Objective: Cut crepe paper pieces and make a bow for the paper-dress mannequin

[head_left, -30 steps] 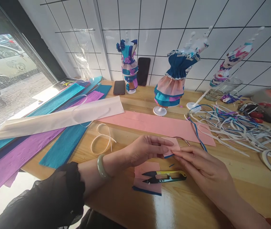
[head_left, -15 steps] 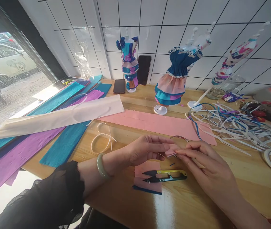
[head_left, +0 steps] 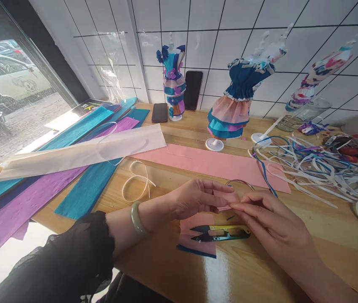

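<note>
Between my hands is a small piece of pink crepe paper (head_left: 230, 197). My left hand (head_left: 199, 197) grips its left side with thumb and fingers, and a jade-green bangle circles that wrist. At the paper's lower right edge, my right hand (head_left: 270, 219) pinches with thumb and forefinger. Just below lie yellow-and-black thread snips (head_left: 226, 233), blades pointing left. They rest partly over another pink paper piece (head_left: 197, 246) with a blue lower edge. Behind my fingers a thin ring-shaped loop (head_left: 241, 182) shows in part on the table.
A long pink paper strip (head_left: 210, 164) crosses the table behind my hands. Coloured paper strips (head_left: 84, 153) pile up at left, tangled white and blue strips (head_left: 317, 168) at right. Small dress forms (head_left: 237, 97) and two phones (head_left: 159, 112) stand or lie by the tiled wall.
My left hand's fingers have shifted on the pink piece, which now sits flatter, with more of it showing above the fingers. My right hand keeps its pinch. The whole view has shifted slightly.
</note>
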`<action>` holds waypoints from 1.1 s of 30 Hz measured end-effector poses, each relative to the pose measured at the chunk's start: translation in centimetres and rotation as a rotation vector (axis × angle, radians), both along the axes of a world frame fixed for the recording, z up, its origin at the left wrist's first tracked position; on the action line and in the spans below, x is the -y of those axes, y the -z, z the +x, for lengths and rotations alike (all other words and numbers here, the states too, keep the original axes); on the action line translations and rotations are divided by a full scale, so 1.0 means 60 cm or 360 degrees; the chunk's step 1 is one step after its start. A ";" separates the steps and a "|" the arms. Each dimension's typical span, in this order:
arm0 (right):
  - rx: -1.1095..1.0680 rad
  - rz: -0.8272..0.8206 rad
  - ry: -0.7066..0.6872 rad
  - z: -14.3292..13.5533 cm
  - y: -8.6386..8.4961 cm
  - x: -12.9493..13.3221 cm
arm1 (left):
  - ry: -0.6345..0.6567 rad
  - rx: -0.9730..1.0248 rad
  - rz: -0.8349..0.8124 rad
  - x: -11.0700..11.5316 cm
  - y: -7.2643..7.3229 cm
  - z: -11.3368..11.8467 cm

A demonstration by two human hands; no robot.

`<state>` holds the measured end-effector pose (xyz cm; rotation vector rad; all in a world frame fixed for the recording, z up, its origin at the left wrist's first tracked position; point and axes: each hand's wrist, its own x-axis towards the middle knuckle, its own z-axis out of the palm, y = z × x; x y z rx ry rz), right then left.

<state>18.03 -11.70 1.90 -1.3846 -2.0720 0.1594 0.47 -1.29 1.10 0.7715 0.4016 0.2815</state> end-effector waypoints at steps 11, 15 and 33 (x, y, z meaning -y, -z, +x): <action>-0.0036 -0.0137 -0.0073 -0.001 -0.005 -0.001 | -0.0054 -0.0103 0.0065 0.001 0.002 0.004; -0.0055 -0.0209 -0.0077 0.000 -0.004 -0.001 | -0.0051 -0.0105 0.0089 0.002 0.004 0.004; -0.0120 -0.0452 -0.0058 0.000 -0.008 -0.005 | -0.0058 -0.0343 0.0973 0.001 0.008 0.001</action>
